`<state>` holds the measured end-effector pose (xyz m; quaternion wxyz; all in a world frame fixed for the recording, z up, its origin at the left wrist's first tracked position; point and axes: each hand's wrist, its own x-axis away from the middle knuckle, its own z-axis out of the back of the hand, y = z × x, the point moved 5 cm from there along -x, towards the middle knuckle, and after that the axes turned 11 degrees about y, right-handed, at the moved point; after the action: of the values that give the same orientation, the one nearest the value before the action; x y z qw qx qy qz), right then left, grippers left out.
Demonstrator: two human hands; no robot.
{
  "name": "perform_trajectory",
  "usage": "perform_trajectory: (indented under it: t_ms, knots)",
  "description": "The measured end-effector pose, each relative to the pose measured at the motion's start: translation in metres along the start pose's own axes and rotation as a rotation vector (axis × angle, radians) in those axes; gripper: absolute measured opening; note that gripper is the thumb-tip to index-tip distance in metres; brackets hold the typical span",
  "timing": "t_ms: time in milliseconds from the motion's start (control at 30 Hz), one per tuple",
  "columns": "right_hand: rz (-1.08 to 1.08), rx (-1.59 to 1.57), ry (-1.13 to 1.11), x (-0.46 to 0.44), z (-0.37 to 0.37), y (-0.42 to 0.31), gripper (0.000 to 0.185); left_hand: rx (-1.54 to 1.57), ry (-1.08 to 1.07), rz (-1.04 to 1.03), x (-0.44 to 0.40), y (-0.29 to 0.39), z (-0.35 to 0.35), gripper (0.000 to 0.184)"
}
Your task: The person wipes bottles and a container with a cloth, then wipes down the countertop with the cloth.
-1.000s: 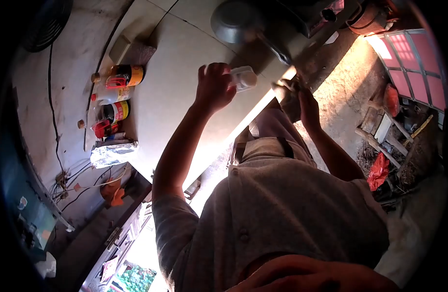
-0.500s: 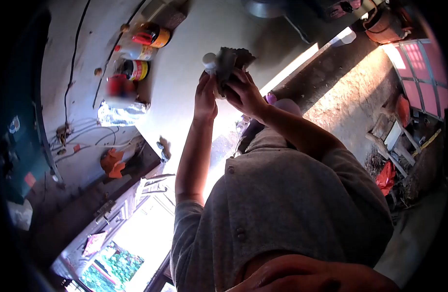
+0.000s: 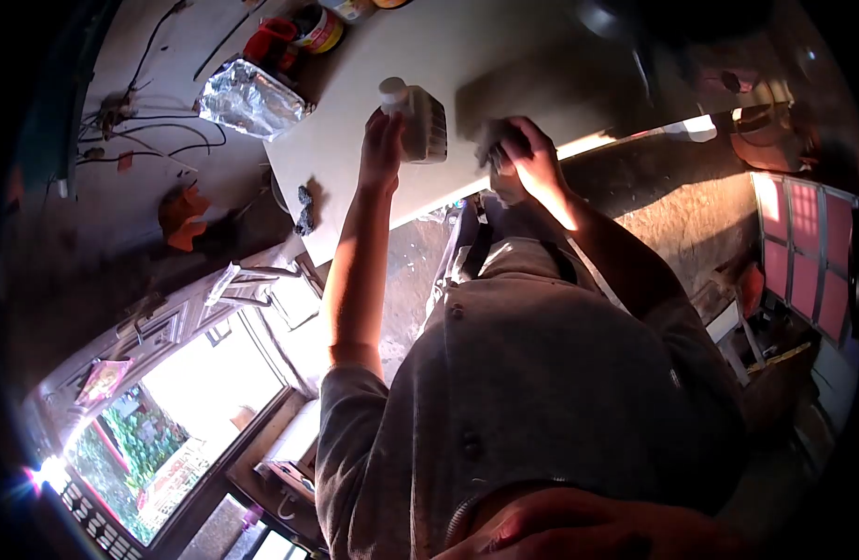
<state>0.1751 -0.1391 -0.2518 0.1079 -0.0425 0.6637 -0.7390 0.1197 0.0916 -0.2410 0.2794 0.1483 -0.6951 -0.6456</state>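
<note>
My left hand (image 3: 383, 149) is closed around a squarish plastic bottle (image 3: 426, 126) with a white cap (image 3: 392, 90). The bottle is held above the light tabletop (image 3: 345, 177). To its right, apart from the bottle, my right hand (image 3: 534, 163) grips a crumpled grey cloth (image 3: 493, 142). Part of the cloth hangs below the fingers, near the table's front edge, and is slightly blurred.
On the table's left side lies a foil-covered block (image 3: 252, 101), with a red-lidded jar (image 3: 273, 42) and a yellow-labelled jar (image 3: 319, 30) behind it. A small dark crumpled thing (image 3: 305, 210) lies near the left edge. A reddish-brown bucket (image 3: 766, 135) stands far right.
My hands have moved apart. The right hand has drawn the cloth off the bottle, down and to the right, while the left keeps the bottle. The view has also turned.
</note>
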Motion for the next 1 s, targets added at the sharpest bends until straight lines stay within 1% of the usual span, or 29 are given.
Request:
perform_trajectory:
  t_ms: [67,133,200,233,267,300,333,367,400,433,467,500,567,600,667,700,733,800,833,867,933,967,1000]
  knots:
    - [-0.131,-0.269,0.005,-0.007,-0.024,-0.017,0.022,-0.012,0.025,-0.029,0.000,0.001,0.003,0.026]
    - [-0.172,-0.219,0.040,-0.004,-0.055,-0.028,0.023,-0.027,0.042,-0.063,-0.005,-0.002,0.003,0.026]
    - [0.280,0.046,0.213,0.004,-0.096,0.004,0.026,-0.093,0.056,-0.186,-0.010,-0.009,0.002,0.025]
    - [-0.017,-0.212,-0.186,-0.004,-0.113,-0.011,0.020,0.010,0.026,-0.168,-0.002,0.006,-0.009,0.025]
    - [0.112,-0.042,-0.132,-0.009,-0.122,-0.004,0.022,0.004,0.027,-0.167,0.000,0.006,-0.010,0.025]
    - [0.231,0.134,-0.061,-0.014,-0.132,0.002,0.025,-0.050,0.055,-0.117,-0.001,0.003,-0.009,0.026]
    - [0.309,0.170,-0.012,-0.020,-0.133,-0.003,0.027,-0.105,0.081,-0.067,-0.005,-0.001,-0.007,0.027]
    - [0.301,0.164,-0.007,-0.029,-0.136,-0.003,0.027,-0.208,0.153,-0.138,-0.012,-0.021,0.003,0.031]
    - [0.333,0.113,0.045,-0.041,-0.136,-0.010,0.021,-0.220,0.147,-0.135,-0.016,-0.020,0.004,0.031]
    - [0.360,0.064,0.096,-0.052,-0.138,-0.011,0.020,-0.217,0.108,-0.083,-0.018,-0.020,0.004,0.033]
    - [0.343,0.060,0.102,-0.061,-0.146,-0.004,0.020,-0.215,0.071,-0.027,-0.017,-0.021,0.004,0.036]
    - [0.302,0.002,0.095,-0.075,-0.158,0.009,0.022,-0.227,0.065,-0.020,-0.018,-0.024,0.004,0.036]
    - [-0.001,-0.254,-0.083,-0.092,-0.177,0.047,0.028,-0.232,0.166,0.027,-0.021,-0.030,0.007,0.040]
    - [-0.165,-0.363,-0.140,-0.099,-0.186,0.067,0.031,-0.245,0.161,0.032,-0.020,-0.030,0.004,0.040]
    - [-0.760,-0.605,-0.277,-0.087,-0.181,0.064,0.045,-0.205,0.187,0.010,-0.016,-0.023,-0.003,0.042]
    - [-0.754,-0.590,-0.235,-0.084,-0.181,0.071,0.053,-0.211,0.182,0.059,-0.015,-0.020,-0.006,0.044]
    - [-0.766,-0.599,-0.231,-0.082,-0.183,0.084,0.053,-0.222,0.181,0.068,-0.014,-0.023,-0.006,0.044]
    - [-0.737,-0.456,-0.267,-0.073,-0.186,0.110,0.050,-0.073,0.193,0.069,-0.013,-0.028,-0.006,0.044]
    - [-0.727,-0.412,-0.279,-0.067,-0.190,0.122,0.050,-0.083,0.191,0.071,-0.013,-0.031,-0.005,0.044]
    - [-0.727,-0.494,-0.119,-0.060,-0.191,0.131,0.047,-0.078,0.203,0.096,-0.014,-0.034,-0.003,0.045]
    - [-0.724,-0.579,0.050,-0.049,-0.177,0.126,0.044,-0.079,0.208,0.119,-0.015,-0.036,-0.001,0.045]
    - [-0.487,-0.327,0.024,-0.039,-0.156,0.115,0.040,-0.060,0.197,0.112,-0.015,-0.035,-0.001,0.045]
    - [-0.368,-0.200,0.009,-0.027,-0.144,0.109,0.039,-0.037,0.186,0.103,-0.014,-0.035,-0.002,0.044]
